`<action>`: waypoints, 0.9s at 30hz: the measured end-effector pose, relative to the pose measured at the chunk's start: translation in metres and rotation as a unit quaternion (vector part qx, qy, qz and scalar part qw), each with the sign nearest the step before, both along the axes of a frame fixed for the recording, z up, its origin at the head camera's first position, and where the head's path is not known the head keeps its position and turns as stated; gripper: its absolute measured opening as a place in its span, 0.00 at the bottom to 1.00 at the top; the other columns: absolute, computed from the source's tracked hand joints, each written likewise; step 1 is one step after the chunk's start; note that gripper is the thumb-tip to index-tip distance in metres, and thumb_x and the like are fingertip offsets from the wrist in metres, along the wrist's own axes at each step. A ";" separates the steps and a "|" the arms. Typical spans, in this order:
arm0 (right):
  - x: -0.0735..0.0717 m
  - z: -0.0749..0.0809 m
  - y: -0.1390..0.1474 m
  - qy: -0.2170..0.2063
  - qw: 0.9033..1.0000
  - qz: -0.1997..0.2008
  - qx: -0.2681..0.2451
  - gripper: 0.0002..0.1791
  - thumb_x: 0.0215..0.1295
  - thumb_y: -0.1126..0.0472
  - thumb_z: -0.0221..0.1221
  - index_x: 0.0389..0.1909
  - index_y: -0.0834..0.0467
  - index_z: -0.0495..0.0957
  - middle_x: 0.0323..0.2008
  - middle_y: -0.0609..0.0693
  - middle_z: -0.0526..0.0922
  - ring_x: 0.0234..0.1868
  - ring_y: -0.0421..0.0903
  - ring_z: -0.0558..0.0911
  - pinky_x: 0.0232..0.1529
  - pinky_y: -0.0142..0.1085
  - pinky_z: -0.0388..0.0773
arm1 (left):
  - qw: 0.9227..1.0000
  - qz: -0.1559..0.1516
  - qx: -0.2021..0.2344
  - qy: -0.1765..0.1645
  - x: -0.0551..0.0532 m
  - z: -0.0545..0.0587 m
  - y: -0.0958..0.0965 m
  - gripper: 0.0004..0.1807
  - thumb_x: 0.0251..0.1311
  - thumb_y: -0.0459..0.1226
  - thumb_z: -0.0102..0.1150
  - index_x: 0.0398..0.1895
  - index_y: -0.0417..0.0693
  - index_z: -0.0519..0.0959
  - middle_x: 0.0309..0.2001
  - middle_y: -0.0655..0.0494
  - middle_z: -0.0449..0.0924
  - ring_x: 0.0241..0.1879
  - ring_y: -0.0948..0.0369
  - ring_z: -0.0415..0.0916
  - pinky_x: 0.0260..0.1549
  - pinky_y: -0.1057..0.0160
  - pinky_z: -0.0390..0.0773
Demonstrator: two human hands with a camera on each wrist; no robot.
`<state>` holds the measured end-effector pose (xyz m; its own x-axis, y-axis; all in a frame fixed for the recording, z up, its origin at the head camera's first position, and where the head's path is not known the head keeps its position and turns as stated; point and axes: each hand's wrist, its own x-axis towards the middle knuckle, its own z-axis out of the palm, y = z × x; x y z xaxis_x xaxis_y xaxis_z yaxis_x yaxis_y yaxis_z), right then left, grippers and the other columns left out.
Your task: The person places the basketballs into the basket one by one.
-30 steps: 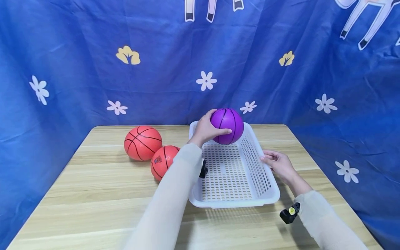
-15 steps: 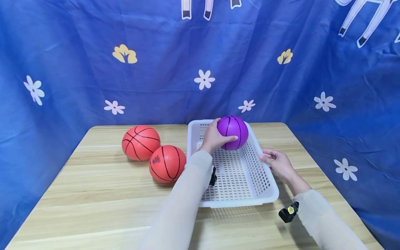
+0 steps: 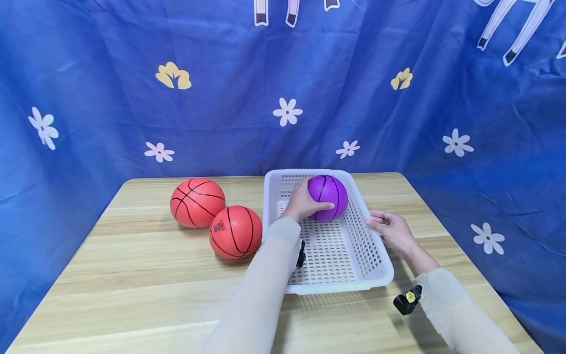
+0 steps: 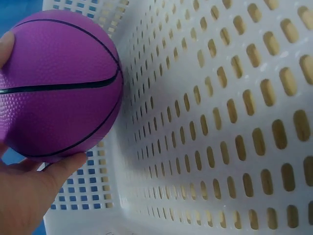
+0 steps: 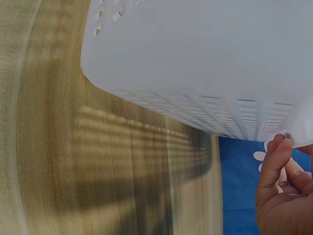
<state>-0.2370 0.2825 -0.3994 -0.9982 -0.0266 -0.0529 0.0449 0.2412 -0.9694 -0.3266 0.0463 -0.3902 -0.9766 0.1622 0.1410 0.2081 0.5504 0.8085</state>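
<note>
A purple toy basketball (image 3: 329,196) with black lines is inside the white plastic basket (image 3: 336,286), near its far end. My left hand (image 3: 301,200) grips the ball from the left, thumb across its near side. In the left wrist view the ball (image 4: 63,83) is beside the perforated basket wall (image 4: 210,107); whether it touches the floor I cannot tell. My right hand (image 3: 392,231) holds the basket's right rim. The right wrist view shows the fingers (image 5: 276,159) pinching the rim from outside.
Two red toy basketballs rest on the wooden table (image 3: 132,285) left of the basket: one farther back (image 3: 197,202), one nearer (image 3: 236,232), close to the basket's left side. A blue patterned curtain (image 3: 221,98) hangs behind and along the sides.
My left hand has carried the purple ball rightward, then down into the basket. My right hand stays on the rim. The head view has shifted slightly.
</note>
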 end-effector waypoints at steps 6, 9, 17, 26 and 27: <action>0.000 0.002 -0.003 -0.003 1.000 -0.005 0.017 0.27 0.55 0.56 0.57 0.54 0.64 0.65 0.45 0.62 0.72 0.37 0.51 0.78 0.33 0.38 0.76 | 1.000 -0.001 -0.021 -0.004 0.002 0.000 -0.002 0.56 0.23 0.56 0.70 0.62 0.54 0.53 0.54 0.50 0.60 0.49 0.55 0.63 0.42 0.55 0.70; 0.000 0.002 -0.004 -0.002 1.000 -0.004 0.019 0.27 0.55 0.56 0.57 0.54 0.65 0.65 0.46 0.63 0.72 0.37 0.51 0.77 0.33 0.38 0.76 | 1.000 -0.003 -0.023 -0.007 0.002 0.000 -0.003 0.57 0.22 0.56 0.70 0.62 0.54 0.52 0.55 0.50 0.59 0.50 0.55 0.62 0.43 0.55 0.70; 0.000 0.000 -0.003 0.011 1.000 0.004 0.006 0.29 0.54 0.56 0.58 0.54 0.67 0.64 0.45 0.62 0.72 0.38 0.52 0.77 0.33 0.38 0.76 | 1.000 -0.012 -0.022 -0.012 0.004 0.021 -0.010 0.62 0.21 0.57 0.71 0.65 0.57 0.47 0.61 0.49 0.53 0.56 0.53 0.56 0.47 0.52 0.65; 0.002 -0.001 -0.001 0.015 1.000 0.005 0.006 0.28 0.55 0.57 0.58 0.54 0.67 0.64 0.45 0.62 0.73 0.38 0.52 0.77 0.34 0.40 0.76 | 1.000 -0.010 -0.012 0.024 0.006 0.066 -0.022 0.60 0.21 0.59 0.69 0.64 0.63 0.49 0.62 0.52 0.50 0.58 0.54 0.53 0.48 0.50 0.64; 0.003 0.000 -0.002 0.013 1.000 0.005 0.008 0.28 0.55 0.57 0.58 0.54 0.67 0.64 0.46 0.62 0.72 0.39 0.53 0.77 0.34 0.40 0.76 | 0.999 -0.014 -0.011 0.028 0.007 0.070 -0.024 0.60 0.20 0.60 0.69 0.64 0.64 0.49 0.62 0.53 0.50 0.58 0.55 0.53 0.48 0.50 0.64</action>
